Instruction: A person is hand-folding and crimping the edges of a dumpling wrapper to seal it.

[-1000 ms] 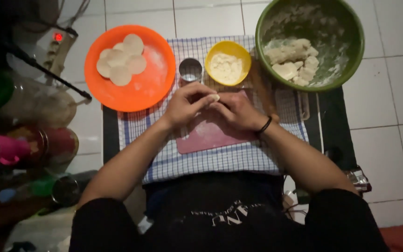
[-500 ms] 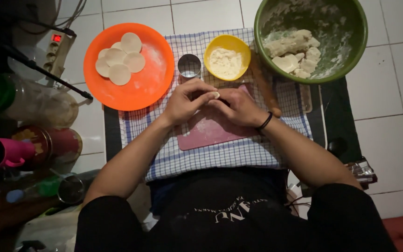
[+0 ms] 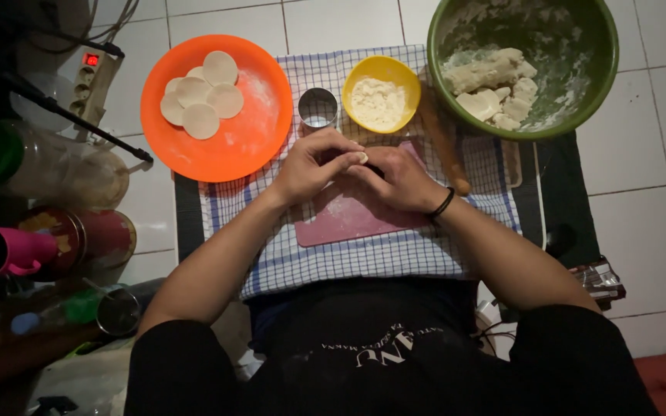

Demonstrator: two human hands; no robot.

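Home cooking spot set up on a white tiled floor (image 3: 657, 154), checked cloth (image 3: 395, 254) laid out as worktop, green mixing bowl (image 3: 603, 69) of dough at one o'clock, orange plate (image 3: 256, 139) at eleven, jars, pink mug (image 3: 1, 250) at nine.

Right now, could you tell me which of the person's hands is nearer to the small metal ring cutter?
Left. The left hand sits just below the metal ring cutter, almost under it. The right hand lies farther off, below the yellow bowl.
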